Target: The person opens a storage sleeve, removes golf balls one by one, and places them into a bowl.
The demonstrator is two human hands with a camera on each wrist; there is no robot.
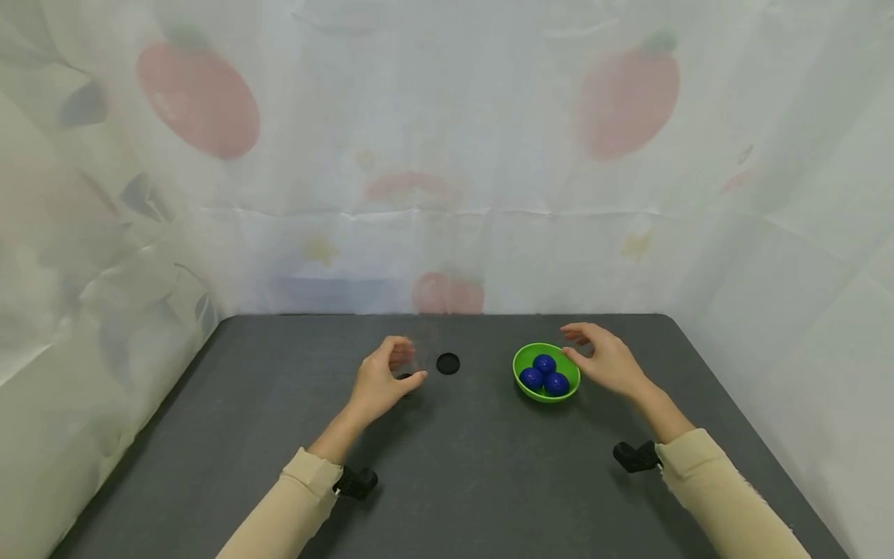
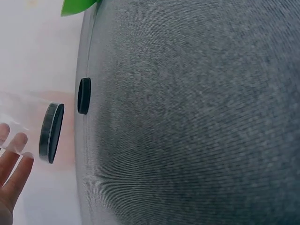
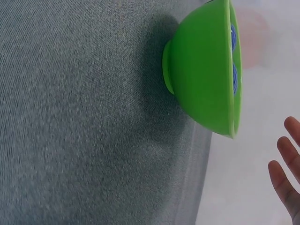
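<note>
Clear plastic container [image 1: 410, 357] with black end [image 2: 51, 132]: standing left of centre on the dark grey table [image 1: 454, 481], inside the curve of the left hand.
Left hand [image 1: 382, 382]: curving thumb and fingers [image 2: 14, 164] around the clear wall, probably matching its round shape; touching or just short of it, cannot tell, so neither grasping nor released being certain.
Flat round black disc [image 1: 448, 363]: lying loose on the table just right of the container, apart from it; possibly serving as its cap.
Round green plastic bowl [image 1: 518, 371]: sitting upright right of centre, keeping three dark blue balls [image 1: 545, 375] from rolling off.
Right hand [image 1: 608, 361]: hovering just beside the bowl's right rim, fingers [image 3: 288, 159] spreading loosely, released, holding nothing.
</note>
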